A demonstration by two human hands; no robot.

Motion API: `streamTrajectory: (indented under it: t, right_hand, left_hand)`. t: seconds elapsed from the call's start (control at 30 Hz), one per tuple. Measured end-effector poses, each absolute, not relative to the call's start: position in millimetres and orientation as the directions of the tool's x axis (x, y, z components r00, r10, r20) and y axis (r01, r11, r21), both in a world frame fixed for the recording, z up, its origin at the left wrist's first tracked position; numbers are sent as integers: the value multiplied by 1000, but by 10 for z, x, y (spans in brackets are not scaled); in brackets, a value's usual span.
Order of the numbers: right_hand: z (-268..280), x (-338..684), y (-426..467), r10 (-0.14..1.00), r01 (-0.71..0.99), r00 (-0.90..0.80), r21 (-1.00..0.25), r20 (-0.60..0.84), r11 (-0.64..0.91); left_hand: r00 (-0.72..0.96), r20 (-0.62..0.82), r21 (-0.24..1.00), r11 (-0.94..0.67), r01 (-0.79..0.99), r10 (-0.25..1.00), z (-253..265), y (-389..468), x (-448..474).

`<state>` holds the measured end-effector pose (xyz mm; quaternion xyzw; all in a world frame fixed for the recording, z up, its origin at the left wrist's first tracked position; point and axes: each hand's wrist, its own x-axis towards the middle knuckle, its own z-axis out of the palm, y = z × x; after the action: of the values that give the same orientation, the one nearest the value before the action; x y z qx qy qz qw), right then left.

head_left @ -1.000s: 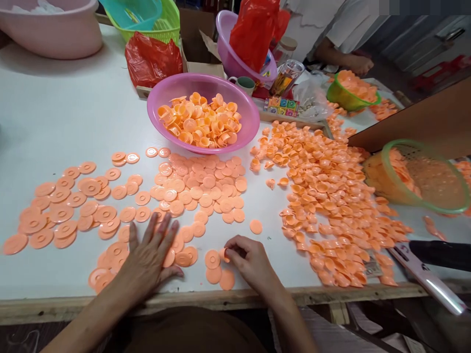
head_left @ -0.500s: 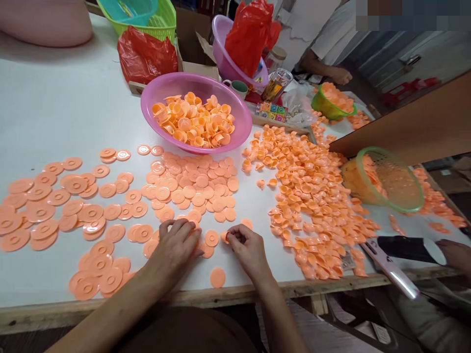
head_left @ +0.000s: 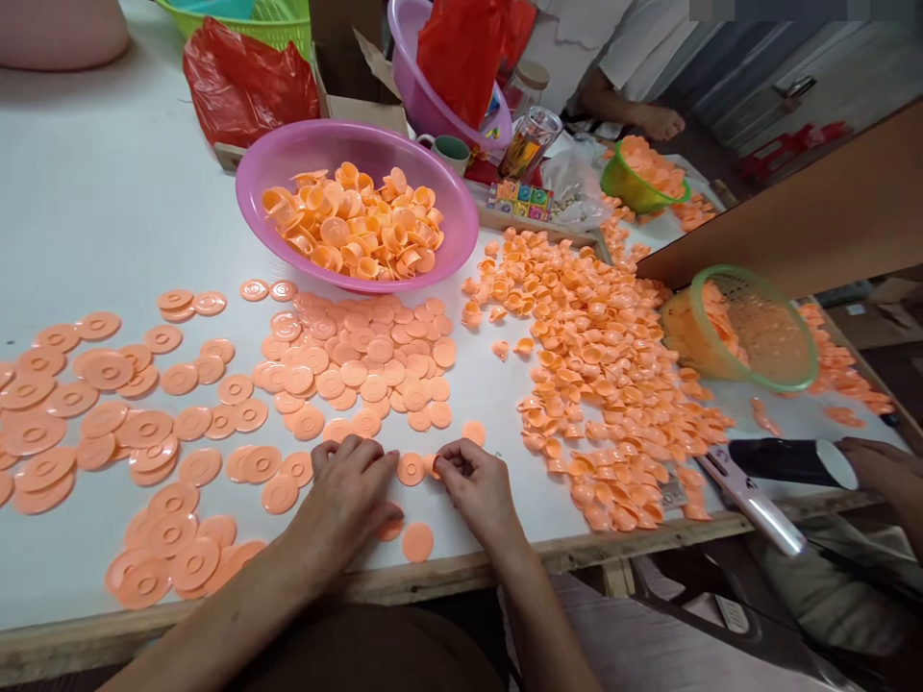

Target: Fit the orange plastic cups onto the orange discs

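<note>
My left hand (head_left: 347, 488) rests palm down on the white table, fingers loosely bent and thumb apart. Its thumb touches an orange disc (head_left: 391, 529), and its index fingertip lies beside another ringed orange disc (head_left: 411, 469). Thumb and fingers of my right hand (head_left: 477, 488) pinch a small orange plastic piece (head_left: 434, 466), mostly hidden, at that disc's right edge. One plain orange disc (head_left: 417, 543) lies near the table's front edge, between my wrists. Many flat orange discs (head_left: 353, 375) spread beyond and to the left of my left hand.
Small orange cup-shaped pieces (head_left: 598, 375) cover the table at right. A pink basin (head_left: 249, 207) holds orange cupped pieces with brims. A tipped green basket (head_left: 764, 336), a brown board (head_left: 793, 221) and another person's hand (head_left: 876, 476) near a black cylinder (head_left: 785, 463) are further right.
The view has shifted, so most things sit further left. One of two overlapping discs between my hands has slid toward the front edge under my left thumb. My right hand keeps its pinch.
</note>
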<state>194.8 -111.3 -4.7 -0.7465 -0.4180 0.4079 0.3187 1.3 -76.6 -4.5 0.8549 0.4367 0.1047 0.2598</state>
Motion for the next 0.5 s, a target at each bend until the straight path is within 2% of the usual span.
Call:
streamTrajectory:
  t: [0.1,0.3,0.37,0.5]
  right_hand:
    - [-45,1897,-1127,877,348,291,-811,-384,-470]
    - [-75,1722,-1058,917,507,284,-768,-281,-392]
    - [-79,1718,-1040,925,536,259,-755,-278,-378]
    - [-93,1746,-1054,941,566,228,-753,-249,-336]
  left_hand:
    - [602,-14,566,-490,662,798,-112,-717,93]
    - [624,30,605,-512,610,781,-210,-659,180]
    - [623,-21,658,-458,598,782,-150,-629,166]
    - [561,-242,760,-204,617,792,26,-540,225]
